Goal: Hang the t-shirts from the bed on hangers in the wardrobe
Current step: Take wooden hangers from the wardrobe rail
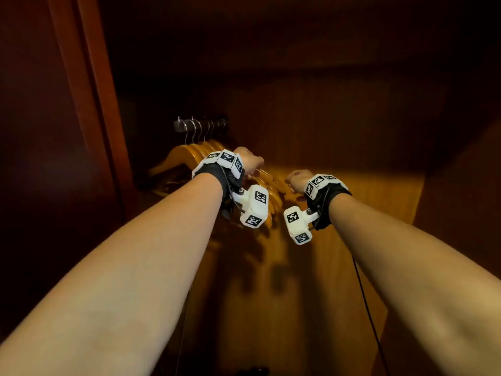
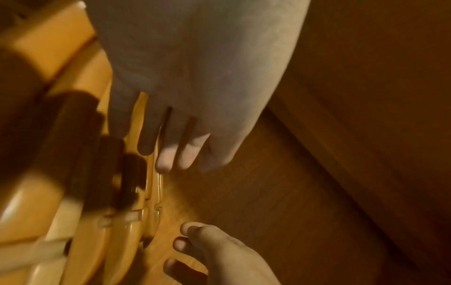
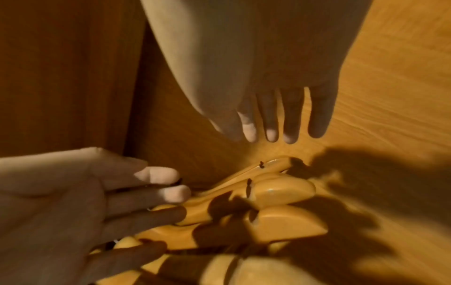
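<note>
Several yellow wooden hangers (image 1: 187, 156) hang by wire hooks on a dark rail (image 1: 200, 124) inside the wardrobe. My left hand (image 1: 249, 158) reaches into the bunch, its straight fingers (image 3: 168, 192) slid between the hanger arms (image 3: 283, 189). In the left wrist view the left hand (image 2: 168, 150) rests on the hangers (image 2: 117, 241). My right hand (image 1: 298, 180) hovers just right of them and holds nothing. Its fingers (image 3: 273, 119) point down at the hanger ends without touching. No t-shirt is in view.
The wardrobe's reddish-brown door edge (image 1: 92, 104) stands at the left. Its lit wooden back panel (image 1: 352, 202) is behind the hands, and a dark side wall (image 1: 461, 185) closes the right. A black cable (image 1: 366, 308) hangs from my right wrist.
</note>
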The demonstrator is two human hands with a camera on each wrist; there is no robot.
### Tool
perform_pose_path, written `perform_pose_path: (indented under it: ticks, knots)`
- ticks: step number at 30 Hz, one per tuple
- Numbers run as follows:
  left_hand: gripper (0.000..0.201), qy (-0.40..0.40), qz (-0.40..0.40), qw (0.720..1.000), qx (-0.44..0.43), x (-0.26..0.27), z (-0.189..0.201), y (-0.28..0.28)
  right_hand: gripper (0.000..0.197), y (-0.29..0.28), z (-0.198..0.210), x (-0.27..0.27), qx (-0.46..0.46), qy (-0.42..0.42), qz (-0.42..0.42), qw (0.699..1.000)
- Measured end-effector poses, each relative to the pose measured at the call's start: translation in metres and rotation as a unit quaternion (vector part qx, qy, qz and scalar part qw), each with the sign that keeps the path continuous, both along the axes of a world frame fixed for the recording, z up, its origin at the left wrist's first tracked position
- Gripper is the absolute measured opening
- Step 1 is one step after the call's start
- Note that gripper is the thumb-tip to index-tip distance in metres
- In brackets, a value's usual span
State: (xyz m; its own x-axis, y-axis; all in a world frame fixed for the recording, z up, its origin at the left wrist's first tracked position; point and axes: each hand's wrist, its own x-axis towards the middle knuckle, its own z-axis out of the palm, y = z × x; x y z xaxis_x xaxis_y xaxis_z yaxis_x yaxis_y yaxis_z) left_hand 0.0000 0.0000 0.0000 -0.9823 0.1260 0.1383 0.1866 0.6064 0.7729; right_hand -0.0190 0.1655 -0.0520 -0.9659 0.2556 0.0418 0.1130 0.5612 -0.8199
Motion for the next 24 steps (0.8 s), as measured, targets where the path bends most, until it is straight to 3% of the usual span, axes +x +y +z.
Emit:
perform_pose_path:
  ticks: [4, 7, 14, 17, 21, 24]
  knots:
    - [0.025, -0.001, -0.033, 0.977, -0.209, -0.032, 0.004, 0.011, 0.038, 0.003, 0.003, -0.019, 0.019, -0.035, -0.007, 0.999]
    - [0.034, 0.005, -0.049, 0.953, -0.3, -0.065, 0.003, 0.02, 0.043, 0.007, 0.005, -0.035, 0.068, -0.063, 0.002, 0.996]
    - [0.047, -0.016, -0.076, 0.925, -0.372, -0.102, 0.001, 0.042, 0.044, 0.018, -0.01, -0.071, -0.012, -0.082, 0.038, 0.996]
    - [0.055, 0.008, -0.035, 0.914, -0.404, -0.124, -0.004, 0.05, 0.042, 0.018, -0.015, -0.092, -0.029, -0.087, 0.022, 0.996]
    - [0.055, -0.007, -0.026, 0.91, -0.414, -0.125, -0.003, 0.056, 0.031, 0.021, -0.02, -0.114, -0.053, -0.132, 0.043, 0.989]
    - [0.052, -0.014, -0.035, 0.888, -0.457, -0.13, -0.006, 0.056, 0.031, 0.019, -0.02, -0.114, -0.045, -0.159, 0.085, 0.983]
